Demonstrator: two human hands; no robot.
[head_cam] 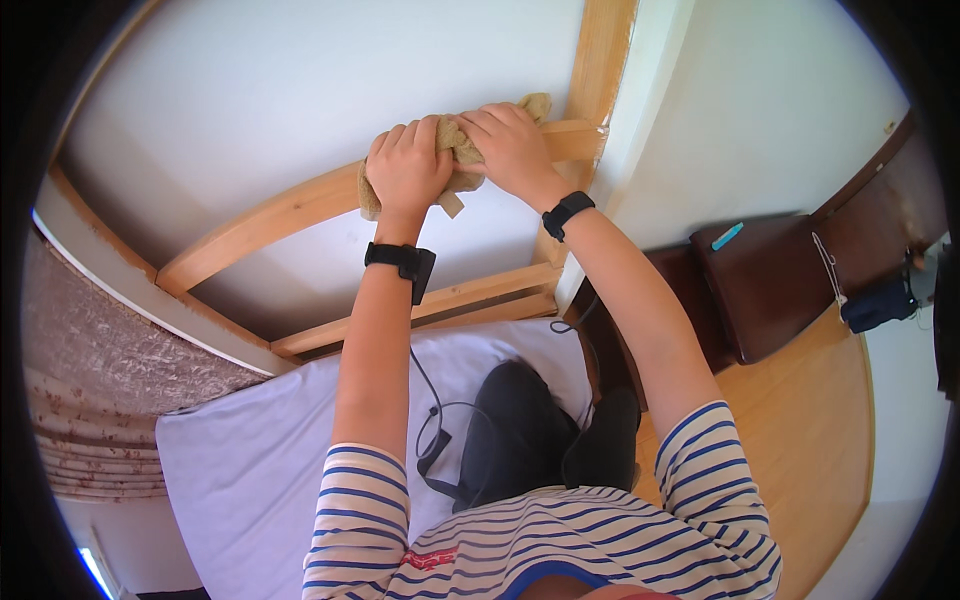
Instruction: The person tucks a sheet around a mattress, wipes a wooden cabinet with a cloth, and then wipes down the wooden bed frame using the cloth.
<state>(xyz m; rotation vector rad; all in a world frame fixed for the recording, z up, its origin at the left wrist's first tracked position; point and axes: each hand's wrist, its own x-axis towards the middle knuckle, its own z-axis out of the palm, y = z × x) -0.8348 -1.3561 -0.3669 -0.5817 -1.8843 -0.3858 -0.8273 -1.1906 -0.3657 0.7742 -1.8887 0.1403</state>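
Observation:
Both of my hands grip a tan cloth [454, 142] that is draped over a curved wooden rail [277, 214]. My left hand [409, 165] presses one part of it onto the rail, fingers curled over the top. Close to its right, my right hand [510, 146] holds the cloth, and a bunched end sticks out beyond the knuckles near a wooden post [600, 64]. A small tag-like flap hangs from the cloth below the hands. The rail's surface under the cloth is hidden. Each wrist wears a black strap.
I kneel on a bed with a pale lavender sheet [247, 442]. Black cables lie beside my knees. Lower wooden slats [487, 289] run above the bed's edge. On the right stands a dark brown cabinet [772, 292] with a turquoise object [727, 236] on top. Patterned curtains [97, 450] hang at left.

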